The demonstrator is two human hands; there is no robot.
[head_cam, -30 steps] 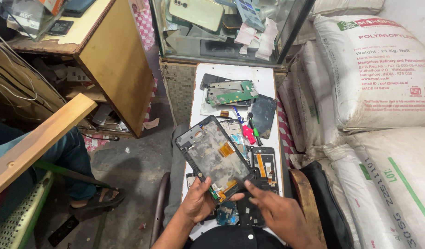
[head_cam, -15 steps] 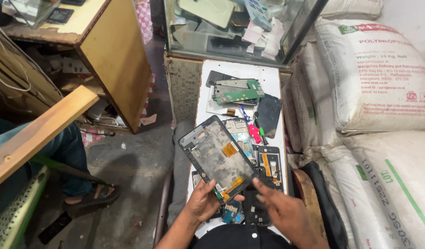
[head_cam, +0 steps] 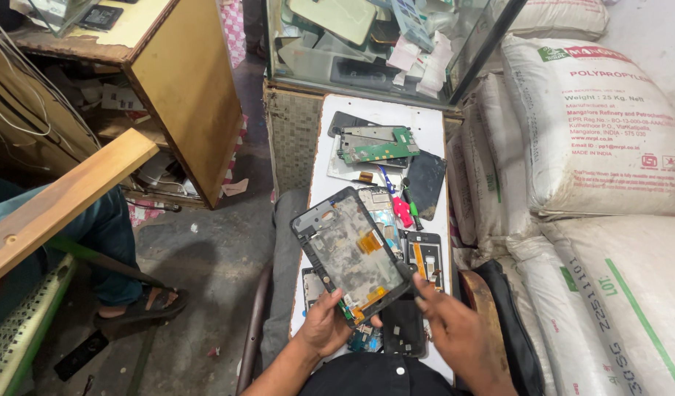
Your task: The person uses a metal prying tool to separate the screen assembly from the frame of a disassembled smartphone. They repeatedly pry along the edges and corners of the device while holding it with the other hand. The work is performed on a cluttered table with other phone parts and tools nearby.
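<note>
My left hand (head_cam: 324, 323) grips the phone frame (head_cam: 351, 254) by one corner; right hand (head_cam: 455, 331) open. Its orange ribbon (head_cam: 368, 242) might tear.

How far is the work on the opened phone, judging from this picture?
Done: the phone frame is opened, its inside and orange flex cable exposed; a green circuit board and other parts lie on the white board. In hand: the left hand holds the frame by its lower edge, the right hand beside it. Left: the frame is not closed.
</note>
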